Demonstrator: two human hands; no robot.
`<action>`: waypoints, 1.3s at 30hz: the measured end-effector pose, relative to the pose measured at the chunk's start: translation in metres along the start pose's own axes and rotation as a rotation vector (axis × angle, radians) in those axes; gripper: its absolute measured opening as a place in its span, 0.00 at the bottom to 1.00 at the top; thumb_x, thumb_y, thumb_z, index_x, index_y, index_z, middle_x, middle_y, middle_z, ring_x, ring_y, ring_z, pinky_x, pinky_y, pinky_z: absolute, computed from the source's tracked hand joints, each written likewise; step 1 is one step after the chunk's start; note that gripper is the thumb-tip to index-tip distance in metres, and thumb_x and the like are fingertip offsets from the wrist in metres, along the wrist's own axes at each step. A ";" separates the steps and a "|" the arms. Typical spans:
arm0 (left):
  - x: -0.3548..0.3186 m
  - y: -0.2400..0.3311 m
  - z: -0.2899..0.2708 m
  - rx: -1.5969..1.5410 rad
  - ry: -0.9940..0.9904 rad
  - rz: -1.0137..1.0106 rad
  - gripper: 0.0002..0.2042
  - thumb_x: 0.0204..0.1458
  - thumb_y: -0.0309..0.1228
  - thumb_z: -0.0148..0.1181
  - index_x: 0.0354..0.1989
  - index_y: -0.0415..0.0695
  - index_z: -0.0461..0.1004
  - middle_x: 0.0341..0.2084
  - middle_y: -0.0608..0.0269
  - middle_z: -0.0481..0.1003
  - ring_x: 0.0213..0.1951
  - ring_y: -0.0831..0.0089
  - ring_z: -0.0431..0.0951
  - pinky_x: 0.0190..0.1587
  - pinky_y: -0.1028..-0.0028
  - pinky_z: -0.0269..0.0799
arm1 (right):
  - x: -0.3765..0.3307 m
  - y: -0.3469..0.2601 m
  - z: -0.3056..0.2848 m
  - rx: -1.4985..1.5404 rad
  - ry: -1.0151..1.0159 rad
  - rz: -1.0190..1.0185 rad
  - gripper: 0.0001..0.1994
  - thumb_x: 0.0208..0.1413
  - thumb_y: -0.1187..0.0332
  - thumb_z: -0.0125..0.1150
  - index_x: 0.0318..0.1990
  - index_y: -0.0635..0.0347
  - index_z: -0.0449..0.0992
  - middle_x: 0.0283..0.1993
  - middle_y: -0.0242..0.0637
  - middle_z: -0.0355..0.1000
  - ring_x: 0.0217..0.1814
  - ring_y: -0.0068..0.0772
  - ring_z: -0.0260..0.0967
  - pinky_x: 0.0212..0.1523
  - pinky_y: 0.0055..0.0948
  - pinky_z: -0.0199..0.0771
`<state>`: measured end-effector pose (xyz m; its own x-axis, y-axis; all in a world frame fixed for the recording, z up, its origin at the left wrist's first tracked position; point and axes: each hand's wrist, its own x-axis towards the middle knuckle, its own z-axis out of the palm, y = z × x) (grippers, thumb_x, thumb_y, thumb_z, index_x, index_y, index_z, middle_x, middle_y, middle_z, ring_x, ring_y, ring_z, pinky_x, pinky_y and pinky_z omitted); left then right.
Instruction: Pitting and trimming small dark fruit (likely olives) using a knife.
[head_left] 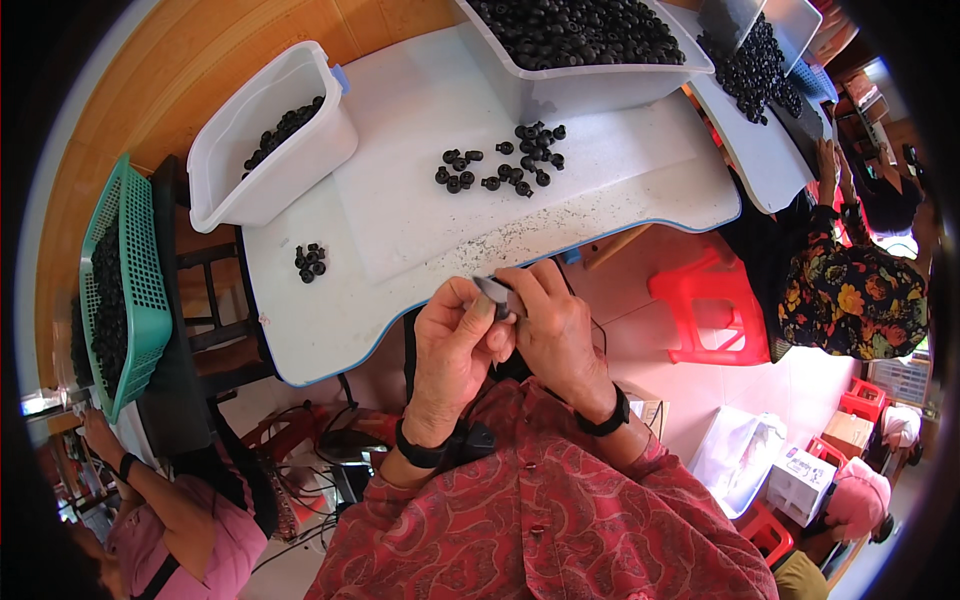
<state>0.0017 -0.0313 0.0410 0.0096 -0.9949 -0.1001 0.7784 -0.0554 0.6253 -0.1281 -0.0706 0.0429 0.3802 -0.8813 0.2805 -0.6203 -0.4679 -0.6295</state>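
In front of my chest, over the near table edge, my two hands meet. My left hand (447,345) is closed, thumb and fingers pinching a small black part (500,311) that is mostly hidden. Closed beside it, my right hand (556,322) grips a small grey, blade-like tool (493,288) that lies against the left thumb; its handle is covered by my fingers. Beyond the hands, loose black ring-shaped parts (522,172) lie on the white sheet, with dark crumbs (500,238) scattered nearer to me. A smaller cluster of black parts (311,262) sits to the left.
A large grey bin (590,92) heaped with black parts stands at the back. A white tub (270,170) holds more, and a green basket (140,290) is farther left. Co-workers sit at left (190,530) and right (850,290). A red stool (710,310) stands right of the table.
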 end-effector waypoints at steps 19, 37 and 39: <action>0.011 -0.010 -0.012 0.181 0.330 0.015 0.07 0.57 0.29 0.58 0.31 0.39 0.69 0.17 0.66 0.70 0.17 0.81 0.67 0.19 0.82 0.64 | 0.003 -0.008 0.016 1.053 0.064 0.350 0.05 0.56 0.75 0.59 0.36 0.68 0.71 0.28 0.33 0.72 0.23 0.18 0.68 0.22 0.17 0.68; 0.116 0.153 -0.021 0.204 0.445 0.543 0.10 0.56 0.32 0.57 0.30 0.36 0.73 0.24 0.60 0.75 0.22 0.77 0.73 0.28 0.78 0.71 | -0.005 -0.007 0.010 0.868 0.068 0.508 0.04 0.55 0.74 0.61 0.33 0.64 0.73 0.28 0.23 0.67 0.28 0.11 0.57 0.30 0.15 0.60; 0.114 0.130 -0.030 0.328 0.430 0.450 0.09 0.55 0.31 0.58 0.31 0.36 0.74 0.24 0.60 0.75 0.22 0.77 0.73 0.28 0.78 0.71 | -0.004 -0.008 0.010 0.854 0.059 0.510 0.05 0.55 0.73 0.61 0.33 0.64 0.73 0.27 0.23 0.67 0.28 0.11 0.57 0.29 0.15 0.60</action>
<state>0.1229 -0.1497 0.0873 0.5864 -0.8095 -0.0311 0.4116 0.2646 0.8721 -0.1176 -0.0627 0.0395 0.1564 -0.9766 -0.1475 0.0105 0.1510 -0.9885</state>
